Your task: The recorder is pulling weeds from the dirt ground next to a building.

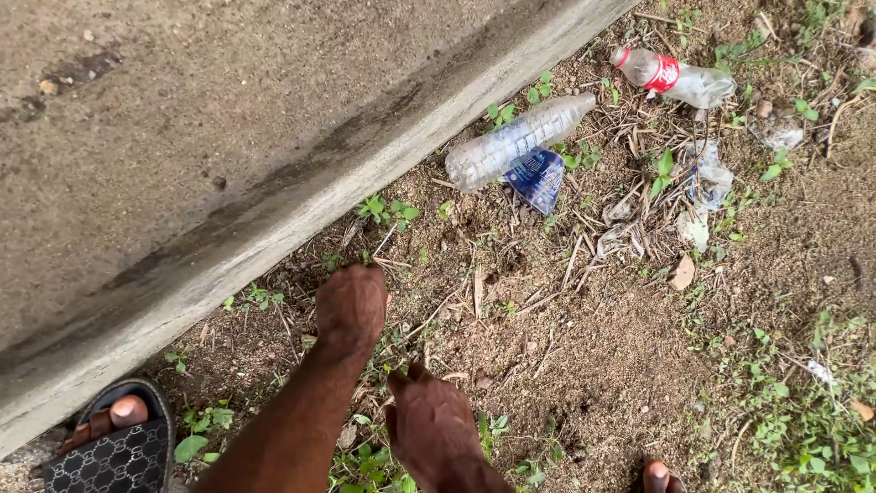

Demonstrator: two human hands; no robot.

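Two hands low over bare dirt: left hand (350, 306) curled knuckles-up, fingers tucked under, grip impossible to tell; right hand (431, 427) loosely bent, holding nothing visible. Clear plastic bottle (518, 141) well ahead and to the right of both sets of fingertips, long axis slanting along the concrete curb (274, 228). Left nearer. Blue wrapper (537, 178) touching it; red-labelled bottle (675, 79) farther beyond. Only twigs and weeds between.
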